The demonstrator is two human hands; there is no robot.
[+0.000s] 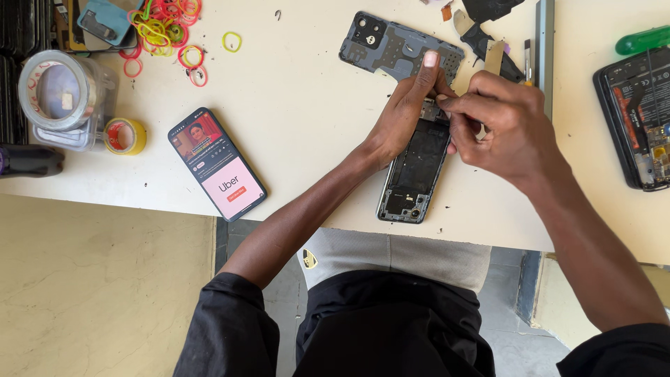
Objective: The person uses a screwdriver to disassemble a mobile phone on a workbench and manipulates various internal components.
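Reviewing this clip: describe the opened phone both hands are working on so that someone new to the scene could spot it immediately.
Start at the pale worktable and find its near edge, just right of centre. There lies the opened phone frame, dark and lengthwise, with the left hand and right hand meeting over its far end. Unlike the lit phone to the left, it shows bare innards, no screen.

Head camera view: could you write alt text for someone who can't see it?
Seen from above, a person's left hand and right hand work together at the upper end of an opened phone on a pale table. A grey back cover lies just beyond, a lit phone to the left, and coloured rubber bands at the far left.
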